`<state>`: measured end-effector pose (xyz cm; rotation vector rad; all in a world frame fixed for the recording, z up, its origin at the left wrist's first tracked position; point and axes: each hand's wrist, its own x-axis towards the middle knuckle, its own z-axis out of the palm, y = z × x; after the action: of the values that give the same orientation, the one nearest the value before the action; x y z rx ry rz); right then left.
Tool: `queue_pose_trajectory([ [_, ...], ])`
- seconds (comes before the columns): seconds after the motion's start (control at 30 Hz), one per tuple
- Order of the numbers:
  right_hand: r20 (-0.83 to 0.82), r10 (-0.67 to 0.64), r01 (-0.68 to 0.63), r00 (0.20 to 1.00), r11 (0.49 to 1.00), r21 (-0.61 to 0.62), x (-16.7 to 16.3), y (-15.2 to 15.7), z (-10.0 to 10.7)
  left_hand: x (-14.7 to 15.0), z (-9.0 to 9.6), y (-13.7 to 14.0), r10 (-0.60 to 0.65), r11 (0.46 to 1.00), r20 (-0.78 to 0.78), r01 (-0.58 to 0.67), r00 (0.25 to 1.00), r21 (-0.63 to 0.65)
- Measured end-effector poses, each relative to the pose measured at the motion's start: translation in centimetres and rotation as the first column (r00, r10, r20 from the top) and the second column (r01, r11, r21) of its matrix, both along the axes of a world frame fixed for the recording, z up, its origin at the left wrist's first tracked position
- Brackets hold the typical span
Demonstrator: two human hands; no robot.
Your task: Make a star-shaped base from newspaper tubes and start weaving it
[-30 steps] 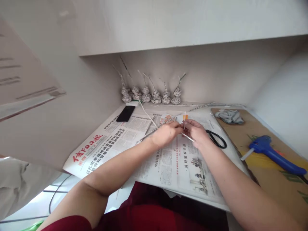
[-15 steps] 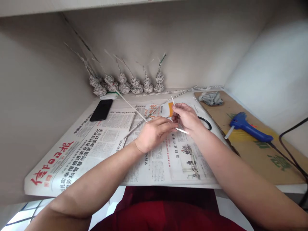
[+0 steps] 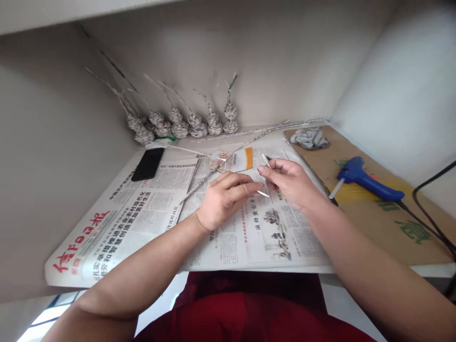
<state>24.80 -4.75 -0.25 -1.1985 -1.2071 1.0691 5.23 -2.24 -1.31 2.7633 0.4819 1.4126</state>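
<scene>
Two bare hands meet over newspaper [image 3: 124, 228] spread on a worktop [image 3: 432, 270]. The left hand [image 3: 225, 195] has its fingers curled together; a thin white rod end [image 3: 262, 194] pokes out from them, apparently pinched, though its other end is hidden. Just beside it on the right, the right hand [image 3: 292, 184] has thumb and forefinger closed on a second slim white piece [image 3: 266, 162], tilted upward. Whether the two pieces join inside the hands, I cannot tell.

The likeliest trouble is a slip or a crease: the pieces look light and narrow, so a hard squeeze could flatten them and a loose one drop them. A long pale rod [image 3: 188, 151] and a printed rod [image 3: 203, 182] cross just beyond the left hand, where a knuckle could snag them.

At the far side, woven paper gourds [image 3: 197, 127] stand in a row; an elbow would hardly reach them. A phone [image 3: 147, 164] lies to the left. On the right, cardboard [image 3: 377, 232] carries a blue glue gun [image 3: 374, 180], whose cable could catch the right forearm.

Walls close both sides and a shelf [image 3: 71, 14] overhangs; the freest room is the near newspaper, up to the worktop's front edge.
</scene>
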Motion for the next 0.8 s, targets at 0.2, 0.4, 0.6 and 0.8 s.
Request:
queue_pose_trajectory([
  [0.2, 0.193, -0.003, -0.012, 0.981, 0.997, 0.074, -0.2, -1.7, 2.2, -0.2, 0.6, 0.3, -0.037, 0.997, 0.095, 0.043, 0.995, -0.056],
  [0.4, 0.276, -0.066, 0.004, 0.959, 0.976, 0.219, -0.1, -2.5, 2.8, -0.5, 0.3, 1.1, -0.097, 0.987, 0.17, 0.117, 0.981, -0.111],
  [0.6, 0.372, -0.163, 0.018, 0.914, 0.932, 0.363, -0.2, -3.1, 2.4, -0.9, 0.3, 1.5, -0.126, 0.981, 0.189, 0.151, 0.974, -0.125],
  [0.8, 0.465, -0.312, -0.01, 0.828, 0.823, 0.568, -0.8, -4.0, 3.1, -0.7, 0.8, 1.4, -0.152, 0.95, 0.27, 0.216, 0.951, -0.224],
])
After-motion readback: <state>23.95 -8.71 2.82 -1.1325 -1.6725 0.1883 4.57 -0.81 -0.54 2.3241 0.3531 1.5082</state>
